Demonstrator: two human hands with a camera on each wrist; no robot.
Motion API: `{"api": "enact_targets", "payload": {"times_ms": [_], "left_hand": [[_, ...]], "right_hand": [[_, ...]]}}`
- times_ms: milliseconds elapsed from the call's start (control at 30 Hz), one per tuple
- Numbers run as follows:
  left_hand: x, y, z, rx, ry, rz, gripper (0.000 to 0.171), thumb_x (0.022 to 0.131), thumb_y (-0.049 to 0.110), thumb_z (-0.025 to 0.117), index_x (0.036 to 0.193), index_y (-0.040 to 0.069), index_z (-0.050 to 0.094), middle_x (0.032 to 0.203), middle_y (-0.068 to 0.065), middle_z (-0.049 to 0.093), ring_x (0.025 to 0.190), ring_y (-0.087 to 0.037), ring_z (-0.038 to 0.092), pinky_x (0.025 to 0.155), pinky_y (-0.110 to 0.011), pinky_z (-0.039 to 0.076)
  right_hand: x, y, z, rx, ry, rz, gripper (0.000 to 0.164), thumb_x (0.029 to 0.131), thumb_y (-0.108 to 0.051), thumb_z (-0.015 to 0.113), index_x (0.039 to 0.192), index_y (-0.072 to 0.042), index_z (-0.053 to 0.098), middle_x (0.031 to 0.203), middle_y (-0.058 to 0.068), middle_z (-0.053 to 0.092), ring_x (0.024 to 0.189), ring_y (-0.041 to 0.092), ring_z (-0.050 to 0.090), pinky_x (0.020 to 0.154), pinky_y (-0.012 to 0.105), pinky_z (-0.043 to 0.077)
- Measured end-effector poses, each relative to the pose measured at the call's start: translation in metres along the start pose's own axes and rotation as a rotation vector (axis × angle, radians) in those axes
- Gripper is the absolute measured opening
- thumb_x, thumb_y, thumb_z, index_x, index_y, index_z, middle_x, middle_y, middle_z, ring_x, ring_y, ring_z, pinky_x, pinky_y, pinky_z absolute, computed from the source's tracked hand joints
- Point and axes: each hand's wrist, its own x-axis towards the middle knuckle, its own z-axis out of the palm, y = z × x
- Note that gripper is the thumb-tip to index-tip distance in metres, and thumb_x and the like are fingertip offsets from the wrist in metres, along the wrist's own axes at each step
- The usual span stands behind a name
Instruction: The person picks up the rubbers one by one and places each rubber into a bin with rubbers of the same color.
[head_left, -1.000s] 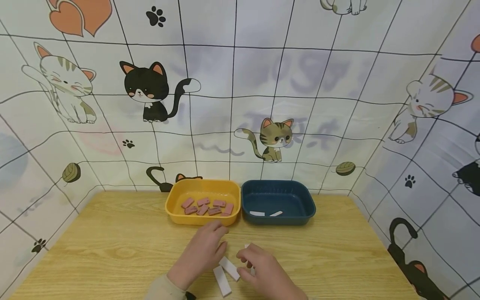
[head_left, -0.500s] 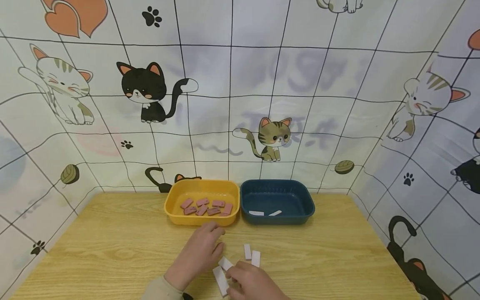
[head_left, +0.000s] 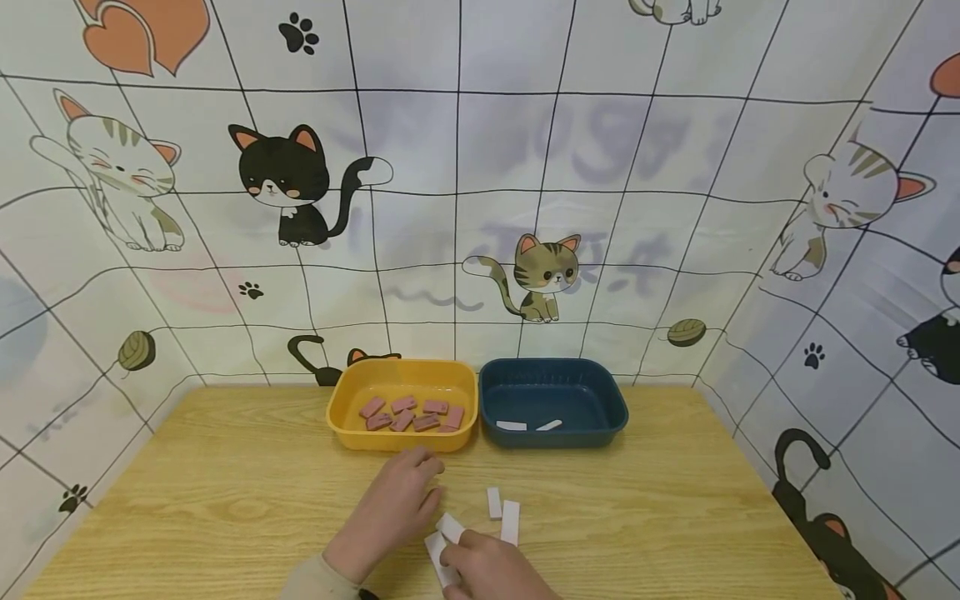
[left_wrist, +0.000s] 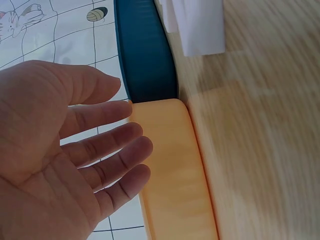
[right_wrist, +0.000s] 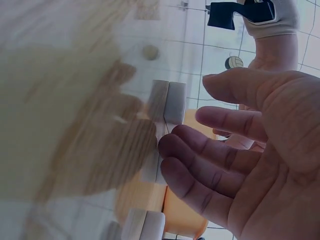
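Several flat white blocks lie on the wooden table. In the head view, a small block (head_left: pixel 493 502) and a longer block (head_left: pixel 510 522) lie beyond my right hand (head_left: pixel 498 571). That hand reaches over two more, a white block (head_left: pixel 450 527) and a long white block (head_left: pixel 435 550), partly covering them. In the right wrist view its fingers (right_wrist: pixel 185 185) are loosely bent and apart from the thumb, with nothing held; fingertips come close to a white block (right_wrist: pixel 175 102), contact unclear. My left hand (head_left: pixel 392 512) hovers palm-inward before the yellow bin (head_left: pixel 397 440), fingers relaxed and holding nothing.
The yellow bin holds several pink blocks (head_left: pixel 403 403). To its right, touching or nearly so, a dark blue bin (head_left: pixel 558 437) contains a white block (head_left: pixel 512 426) and a thin white piece (head_left: pixel 550 425). A cat-printed sheet (head_left: pixel 420 208) encloses the table (head_left: pixel 225 483) behind and at the sides.
My right hand has moved left and nearer to me, uncovering two white blocks and reaching over the left pair. My left hand stays almost in place. The head view has shifted slightly.
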Motion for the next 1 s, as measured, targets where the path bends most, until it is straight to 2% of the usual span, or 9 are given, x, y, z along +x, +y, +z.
{"api": "enact_targets", "payload": {"times_ms": [333,700,833,1000], "left_hand": [[-0.005,-0.004,0.006,0.031,0.009,0.008,0.014,0.087,0.009,0.077,0.1,0.003,0.073,0.1,-0.005,0.065,0.09,-0.022,0.063,0.079,-0.042,0.055],[-0.007,-0.003,0.004,0.014,-0.004,0.01,0.014,0.089,0.007,0.075,0.101,0.003,0.073,0.101,-0.006,0.064,0.091,-0.022,0.062,0.08,-0.042,0.055],[-0.006,-0.002,0.003,0.002,-0.021,0.008,0.014,0.089,0.006,0.074,0.102,0.002,0.073,0.104,-0.008,0.065,0.092,-0.022,0.063,0.08,-0.043,0.055],[-0.005,-0.002,0.002,-0.017,-0.034,0.003,0.014,0.09,0.007,0.074,0.103,0.001,0.073,0.103,-0.008,0.065,0.09,-0.021,0.062,0.08,-0.042,0.055]], "right_hand": [[0.003,0.0,0.004,-0.066,-0.022,-0.022,0.011,0.085,-0.023,0.077,0.085,-0.018,0.068,0.073,-0.012,0.047,0.063,-0.004,0.038,0.054,0.012,0.032],[0.009,-0.006,0.004,-0.096,-0.081,0.042,0.015,0.084,-0.025,0.078,0.09,-0.018,0.066,0.073,-0.011,0.047,0.061,0.0,0.039,0.052,0.016,0.034],[0.012,-0.005,0.007,-0.091,-0.121,0.066,0.014,0.084,-0.02,0.076,0.094,-0.016,0.067,0.074,-0.008,0.05,0.061,0.002,0.042,0.052,0.019,0.038],[0.012,-0.005,0.005,-0.081,-0.119,0.079,0.013,0.083,-0.014,0.077,0.091,-0.015,0.067,0.071,-0.007,0.049,0.06,0.001,0.042,0.05,0.02,0.038]]}}
